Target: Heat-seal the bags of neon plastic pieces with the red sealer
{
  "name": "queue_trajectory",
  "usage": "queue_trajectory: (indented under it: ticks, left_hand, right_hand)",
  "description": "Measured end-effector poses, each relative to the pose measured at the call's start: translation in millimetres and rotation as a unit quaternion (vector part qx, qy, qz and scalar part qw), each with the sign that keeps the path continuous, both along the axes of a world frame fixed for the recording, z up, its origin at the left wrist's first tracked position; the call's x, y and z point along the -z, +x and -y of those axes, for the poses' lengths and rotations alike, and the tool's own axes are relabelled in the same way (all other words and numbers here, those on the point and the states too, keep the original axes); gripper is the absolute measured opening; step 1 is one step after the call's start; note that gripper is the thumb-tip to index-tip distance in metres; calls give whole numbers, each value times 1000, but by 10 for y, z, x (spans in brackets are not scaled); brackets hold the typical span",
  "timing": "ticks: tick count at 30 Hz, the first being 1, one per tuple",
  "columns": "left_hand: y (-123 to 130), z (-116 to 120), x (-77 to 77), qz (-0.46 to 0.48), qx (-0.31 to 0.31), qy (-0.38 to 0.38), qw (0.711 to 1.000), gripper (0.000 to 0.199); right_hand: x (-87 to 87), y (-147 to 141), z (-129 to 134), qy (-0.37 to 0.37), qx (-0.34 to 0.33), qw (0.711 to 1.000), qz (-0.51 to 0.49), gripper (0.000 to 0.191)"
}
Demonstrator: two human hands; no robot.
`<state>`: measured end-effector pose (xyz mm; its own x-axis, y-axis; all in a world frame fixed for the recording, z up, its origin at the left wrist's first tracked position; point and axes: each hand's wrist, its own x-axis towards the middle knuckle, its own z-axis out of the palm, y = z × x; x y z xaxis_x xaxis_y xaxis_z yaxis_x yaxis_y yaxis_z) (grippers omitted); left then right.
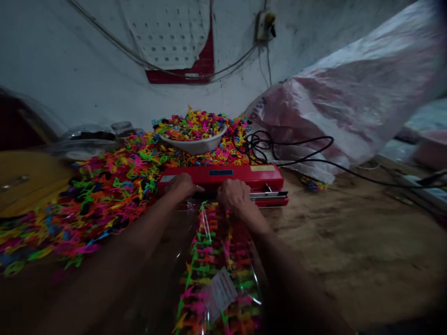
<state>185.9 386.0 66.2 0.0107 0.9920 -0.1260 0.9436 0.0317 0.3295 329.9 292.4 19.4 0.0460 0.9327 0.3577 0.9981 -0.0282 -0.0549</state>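
Observation:
A long clear plastic bag (223, 260) filled with rows of small bright plastic toys and a white printed label (222, 292) lies between my forearms. Its far end meets the front slot of a red bag sealer (195, 173). My left hand (182, 187) is at the left corner of that end, fingers curled and thumb pointing right along the slot. At the right corner, my right hand (233, 194) has its fingers closed on the bag's edge, against the sealer. The fingertips of both hands are partly hidden in shadow.
A large heap of colourful plastic pieces (118, 186) covers the table's left side. Behind the sealer stands a heaped white bowl (195, 145). A black cable (307, 159) loops rightward past a big translucent sack (335, 102). Bare wooden tabletop (349, 242) shows at right.

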Motion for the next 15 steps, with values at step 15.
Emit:
queue_trajectory:
  ticks: [15]
  left_hand:
    - [59, 189, 66, -93, 39, 60, 993, 46]
  right_hand:
    - [-92, -103, 288, 85, 5, 981, 175, 30]
